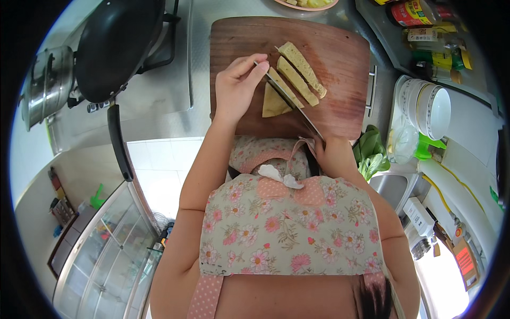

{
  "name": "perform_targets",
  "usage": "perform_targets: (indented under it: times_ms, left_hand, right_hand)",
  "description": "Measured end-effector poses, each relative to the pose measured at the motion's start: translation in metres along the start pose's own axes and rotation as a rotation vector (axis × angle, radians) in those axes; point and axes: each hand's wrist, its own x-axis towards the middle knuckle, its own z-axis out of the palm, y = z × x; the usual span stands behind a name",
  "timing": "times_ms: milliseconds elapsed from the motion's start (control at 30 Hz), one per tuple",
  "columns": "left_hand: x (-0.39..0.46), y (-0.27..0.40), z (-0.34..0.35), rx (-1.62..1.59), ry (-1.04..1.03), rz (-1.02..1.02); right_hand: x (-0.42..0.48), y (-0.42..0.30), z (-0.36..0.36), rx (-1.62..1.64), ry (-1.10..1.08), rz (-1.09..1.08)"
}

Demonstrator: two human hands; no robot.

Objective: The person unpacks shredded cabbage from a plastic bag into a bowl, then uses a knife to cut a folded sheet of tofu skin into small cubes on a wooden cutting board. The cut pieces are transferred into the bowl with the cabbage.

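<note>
A kitchen knife point(293, 99), seen nearly edge-on, lies slantwise across a wooden cutting board point(245, 36). My right hand point(336, 155) grips its handle end at the board's near edge; the handle itself is mostly hidden. At the far end, the thumb and fingers of my left hand point(239, 85) pinch the tip of the blade. Left of the blade sits a tan, triangular piece of spongy food, perhaps tofu point(274, 103). A narrow strip point(285, 85) lies along the blade's right side. Two more cut strips, one middle point(297, 79) and one outermost point(303, 67), lie farther right.
A black wok point(115, 48) and a steel pot point(50, 83) stand on the stove at left. A plate of pale chunks point(306, 6) is beyond the board. At right are leafy greens point(370, 151), stacked bowls point(432, 105), condiment bottles point(422, 38) and a sink point(388, 187).
</note>
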Motion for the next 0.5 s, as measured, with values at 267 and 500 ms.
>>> perform_targets:
  times_ms: [267,500]
  left_hand:
    - [-0.014,0.041,-0.001,0.0,-0.029,0.081]
    - [-0.023,0.032,-0.015,0.033,-0.023,0.026]
  right_hand:
    - [-0.02,-0.002,-0.004,0.165,0.129,-0.127]
    - [-0.027,-0.009,-0.002,0.161,0.009,-0.088]
